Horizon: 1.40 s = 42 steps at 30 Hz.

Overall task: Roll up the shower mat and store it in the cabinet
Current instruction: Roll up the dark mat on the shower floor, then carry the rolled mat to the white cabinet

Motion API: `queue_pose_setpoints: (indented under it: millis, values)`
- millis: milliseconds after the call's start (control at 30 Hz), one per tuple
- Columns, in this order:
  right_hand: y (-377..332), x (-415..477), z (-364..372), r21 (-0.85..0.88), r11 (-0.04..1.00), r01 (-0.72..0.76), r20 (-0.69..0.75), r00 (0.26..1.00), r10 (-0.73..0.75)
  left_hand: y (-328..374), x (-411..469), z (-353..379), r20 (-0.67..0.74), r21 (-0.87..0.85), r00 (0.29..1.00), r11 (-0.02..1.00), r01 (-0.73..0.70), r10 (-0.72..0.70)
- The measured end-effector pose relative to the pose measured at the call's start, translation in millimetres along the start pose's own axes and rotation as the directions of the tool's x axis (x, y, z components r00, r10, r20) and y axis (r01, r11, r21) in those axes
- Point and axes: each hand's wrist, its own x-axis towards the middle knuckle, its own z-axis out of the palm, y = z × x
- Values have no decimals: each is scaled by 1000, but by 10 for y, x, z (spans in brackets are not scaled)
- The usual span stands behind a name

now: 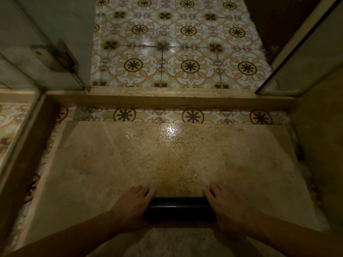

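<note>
The mat [179, 208] is rolled into a dark tube. It lies on the tan shower floor [167, 160], near the bottom of the view. The left hand [132, 204] wraps around the left end of the roll. The right hand [225, 206] wraps around the right end. Past a low stone step [167, 101] is a tile floor [176, 43] with flower shapes. Glass panels [46, 34] stand on both sides.
</note>
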Motion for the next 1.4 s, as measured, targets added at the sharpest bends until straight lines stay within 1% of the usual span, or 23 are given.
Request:
queue_pose_setpoints:
  millis: [100, 167, 233, 300, 333, 400, 467, 533, 600, 667, 767, 833, 967, 1033, 1100, 1167, 1233, 1300, 1400]
  values:
    - [13, -42, 55, 17, 1000, 22, -2, 1000, -22, 47, -74, 70, -86, 127, 993, 990, -67, 78]
    - [19, -58, 74, 36, 999, 39, -8, 999, -39, 64, -83, 120, -117, 145, 987, 985, -95, 112]
    - [3, -59, 91, 68, 997, 21, -22, 1000, -19, 45, -55, 115, -82, 142, 991, 986, -90, 102]
    - [-4, -37, 39, 94, 996, 1, -40, 999, 3, -27, 24, 20, -16, 124, 996, 989, -82, 85]
    - [-7, -13, -32, 89, 996, 3, -45, 999, 1, -75, 64, -68, 27, 86, 998, 994, -65, 63]
    - [-6, 54, -287, 54, 999, 1, -67, 998, 2, -187, 126, -327, 64, 22, 998, 1000, -3, 1]
    - [-11, 112, -708, 27, 999, -30, -76, 997, 32, -267, 157, -701, 62, -28, 997, 999, 46, -45]
    - [-42, 111, -1214, 32, 996, -79, -88, 993, 82, -285, 113, -1162, 27, -44, 997, 996, 72, -71]
    - [-130, 12, -1825, 67, 987, -148, -66, 986, 153, -237, -61, -1716, 6, -18, 995, 995, 99, -99]
    - [-234, -129, -2357, 94, 975, -199, -42, 978, 204, -163, -266, -2196, -15, 45, 993, 992, 122, -121]
    - [-529, -489, -3336, 109, 969, -223, 12, 975, 223, -20, -753, -3142, -29, 58, 988, 987, 152, -151]
    - [-733, -742, -3955, 96, 965, -244, -4, 970, 245, 94, -1092, -3747, -42, 74, 984, 981, 179, -176]
    - [-1186, -1429, -5322, 99, 948, -302, -57, 950, 308, 339, -1893, -5115, -91, 123, 979, 974, 192, -182]
    - [-1365, -1671, -5709, 103, 940, -326, -88, 938, 335, 436, -2177, -5538, -125, 136, 971, 966, 220, -204]
    - [-1560, -1889, -6218, 134, 931, -340, -87, 932, 352, 497, -2484, -6057, -141, 144, 971, 967, 210, -190]
    - [-1744, -2061, -6648, 114, 929, -353, -130, 922, 366, 566, -2750, -6495, -175, 166, 971, 967, 193, -164]
    - [-1917, -2214, -7066, 80, 926, -368, -163, 912, 376, 603, -3033, -6911, -172, 149, 966, 964, 222, -195]
    - [-2039, -2298, -7377, 57, 927, -370, -175, 911, 374, 624, -3213, -7163, -179, 124, 957, 959, 253, -229]
    - [-2075, -2331, -7703, 25, 927, -375, -225, 901, 371, 593, -3269, -7425, -224, 84, 950, 967, 240, -216]
